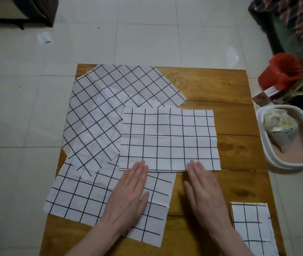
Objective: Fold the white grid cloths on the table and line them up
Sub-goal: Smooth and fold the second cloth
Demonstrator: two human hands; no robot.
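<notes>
Flat fingers (141,166) of our left hand (128,196) and right hand (202,189) press the middle cloth's (169,139) lower edge, probably to crease it; nothing gripped.

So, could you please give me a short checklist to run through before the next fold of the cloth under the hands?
1. Left hand flat, fingertips on the centre cloth's near edge: ok.
2. Right hand flat, fingertips on that edge: ok.
3. Centre cloth smooth: ok, light creases only.
4. Centre cloth free of the others: not ok, it overlaps the near-left cloth and the diagonal cloth.
5. Folded cloth parked at the table's near-right corner: ok.
</notes>
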